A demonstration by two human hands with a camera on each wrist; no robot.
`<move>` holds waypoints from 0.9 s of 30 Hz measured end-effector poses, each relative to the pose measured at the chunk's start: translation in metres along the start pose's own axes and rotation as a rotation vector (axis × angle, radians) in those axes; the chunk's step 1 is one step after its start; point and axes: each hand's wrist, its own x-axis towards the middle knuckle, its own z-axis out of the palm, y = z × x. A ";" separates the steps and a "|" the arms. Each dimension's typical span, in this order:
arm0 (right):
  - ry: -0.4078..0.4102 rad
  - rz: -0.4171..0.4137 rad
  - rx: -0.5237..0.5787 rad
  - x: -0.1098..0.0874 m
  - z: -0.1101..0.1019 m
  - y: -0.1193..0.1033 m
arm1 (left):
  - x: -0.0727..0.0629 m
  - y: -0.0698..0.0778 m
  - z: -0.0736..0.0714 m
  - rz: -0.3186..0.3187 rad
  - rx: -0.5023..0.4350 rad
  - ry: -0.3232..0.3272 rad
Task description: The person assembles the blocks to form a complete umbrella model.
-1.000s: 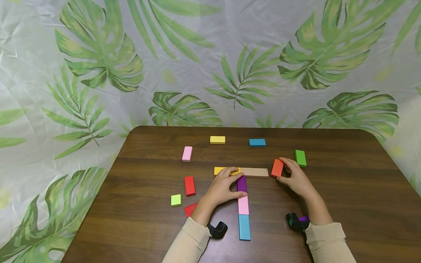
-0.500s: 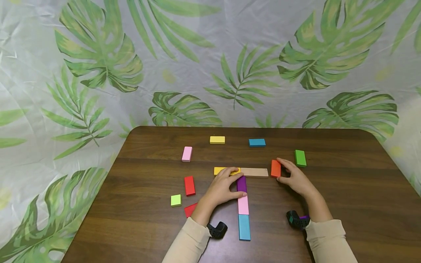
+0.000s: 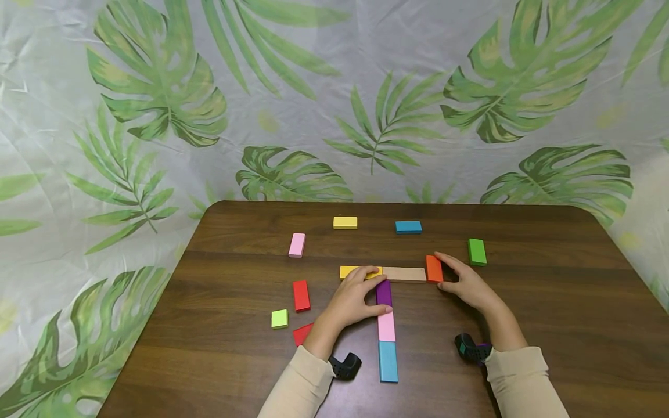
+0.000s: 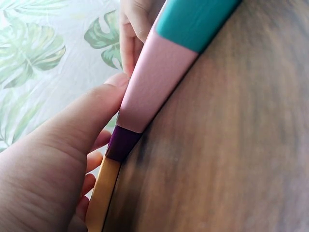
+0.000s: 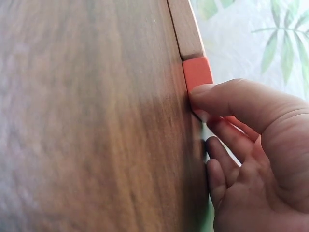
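Note:
Flat coloured blocks form a T on the table in the head view. Its crossbar has a yellow block point(image 3: 347, 271) and a tan block point(image 3: 405, 274); the stem has a purple block point(image 3: 384, 292), a pink block point(image 3: 387, 328) and a light blue block point(image 3: 388, 361). My left hand point(image 3: 353, 299) rests over the junction, its thumb near the purple-pink seam and fingers over the yellow block. Between thumb and fingers, my right hand point(image 3: 467, 285) pinches an orange block point(image 3: 434, 269). In the right wrist view the orange block point(image 5: 197, 73) meets the tan block's end.
Behind the T lie a pale yellow block point(image 3: 345, 223), a blue block point(image 3: 408, 227), a green block point(image 3: 477, 252) and a light pink block point(image 3: 297, 245). Left of it are a red block point(image 3: 301, 295), a lime block point(image 3: 279, 319) and another red block point(image 3: 302, 334), partly behind the left forearm.
My right hand has slid the orange block left, straightening it from a tilt and bringing it up to the tan block's right end. The left hand has stayed in place.

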 end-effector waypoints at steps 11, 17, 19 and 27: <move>-0.015 0.004 0.014 0.001 0.001 -0.001 | 0.000 0.000 0.000 0.001 -0.002 0.000; -0.023 -0.019 0.023 0.003 0.000 0.001 | 0.000 0.000 0.000 -0.004 -0.002 0.003; -0.024 -0.020 0.025 0.003 0.000 0.001 | 0.000 0.001 0.000 -0.009 -0.004 -0.001; -0.025 -0.026 0.013 0.005 0.001 -0.001 | -0.001 0.000 0.001 -0.007 -0.003 0.000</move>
